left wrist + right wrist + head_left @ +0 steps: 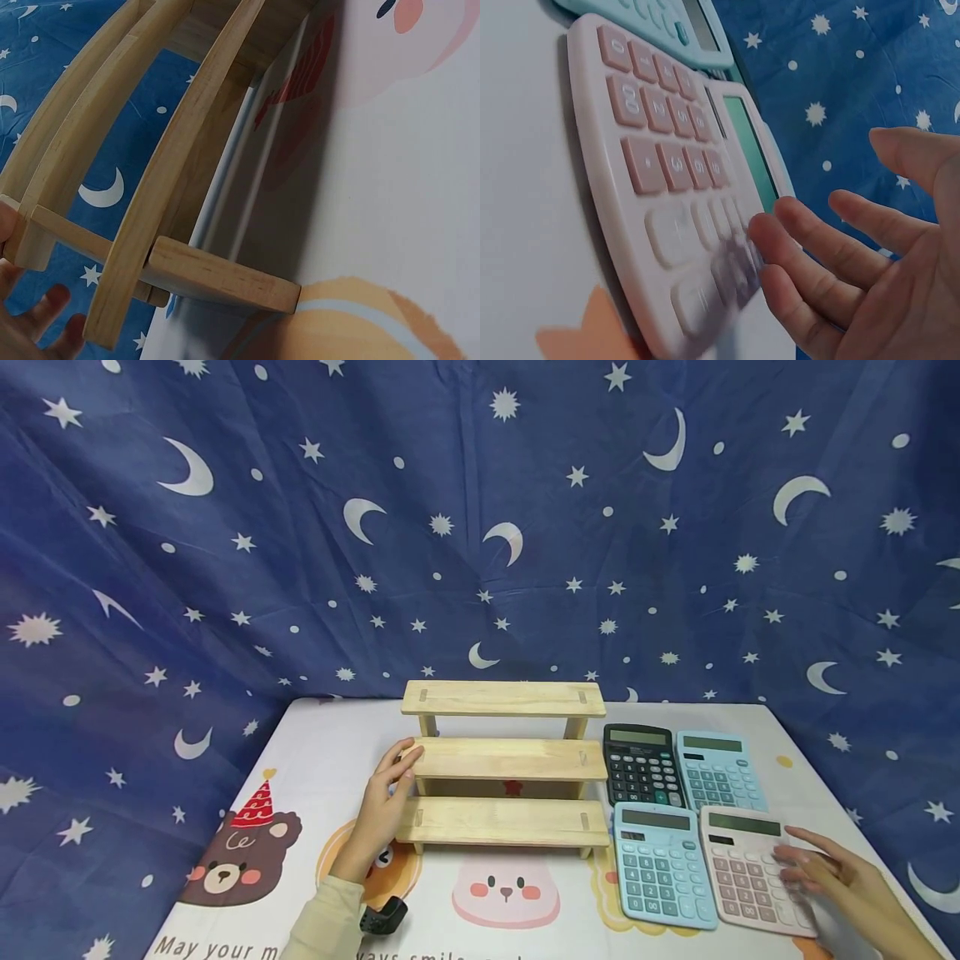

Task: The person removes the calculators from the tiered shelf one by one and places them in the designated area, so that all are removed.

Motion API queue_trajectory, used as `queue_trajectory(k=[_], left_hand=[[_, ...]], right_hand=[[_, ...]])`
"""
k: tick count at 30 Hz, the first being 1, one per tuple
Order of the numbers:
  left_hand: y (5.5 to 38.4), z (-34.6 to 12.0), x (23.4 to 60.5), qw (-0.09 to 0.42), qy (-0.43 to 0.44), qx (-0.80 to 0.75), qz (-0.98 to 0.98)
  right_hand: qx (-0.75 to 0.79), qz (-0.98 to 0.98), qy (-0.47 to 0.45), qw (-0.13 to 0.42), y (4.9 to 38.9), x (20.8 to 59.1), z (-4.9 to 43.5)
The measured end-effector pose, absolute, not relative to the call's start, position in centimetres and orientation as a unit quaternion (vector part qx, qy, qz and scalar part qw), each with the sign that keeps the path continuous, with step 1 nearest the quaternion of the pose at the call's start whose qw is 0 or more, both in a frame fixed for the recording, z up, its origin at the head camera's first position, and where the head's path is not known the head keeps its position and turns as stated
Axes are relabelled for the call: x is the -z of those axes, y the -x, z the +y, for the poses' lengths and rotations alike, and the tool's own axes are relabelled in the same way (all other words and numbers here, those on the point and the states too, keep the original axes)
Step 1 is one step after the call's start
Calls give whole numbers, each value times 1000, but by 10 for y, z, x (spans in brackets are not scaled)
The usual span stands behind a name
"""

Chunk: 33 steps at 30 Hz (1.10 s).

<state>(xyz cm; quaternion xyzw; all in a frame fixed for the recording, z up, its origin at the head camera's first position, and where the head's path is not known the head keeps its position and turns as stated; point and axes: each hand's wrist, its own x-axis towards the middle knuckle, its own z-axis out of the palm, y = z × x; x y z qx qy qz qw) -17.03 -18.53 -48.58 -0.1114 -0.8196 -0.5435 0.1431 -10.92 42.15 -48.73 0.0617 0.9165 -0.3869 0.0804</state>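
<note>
A three-tier wooden step rack (510, 758) stands in the middle of the table. My left hand (382, 806) rests its fingertips at the left end of the rack's middle tier; in the left wrist view, the loosely spread fingers (51, 304) show beside the plank ends. On the right, my right hand (847, 877) hovers at the right edge of a pink calculator (753, 885), palm facing it. Seen from the right wrist, the relaxed fingers (817, 289) are close over its pale keys, with nothing gripped.
Left of the pink calculator lies a blue calculator (660, 868). Behind them are a black calculator (643, 768) and another blue calculator (720, 772), all close together beside the rack. A dark blue starry curtain (480, 527) hangs behind the printed white tablecloth (262, 935).
</note>
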Motion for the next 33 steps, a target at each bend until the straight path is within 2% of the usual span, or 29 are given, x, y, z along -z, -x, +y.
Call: queue_trajectory(k=[4,11,33], left_hand=[[171,-186,486,144,118,540,-821],[171,-187,486,143,121,543,-819],[170,-185,486,144,119,549,-815]], right_hand=[[429,901,-39,48,110,489,415],[431,900,-25,51,114,485,405],[452,890,58,3,135,482,368]])
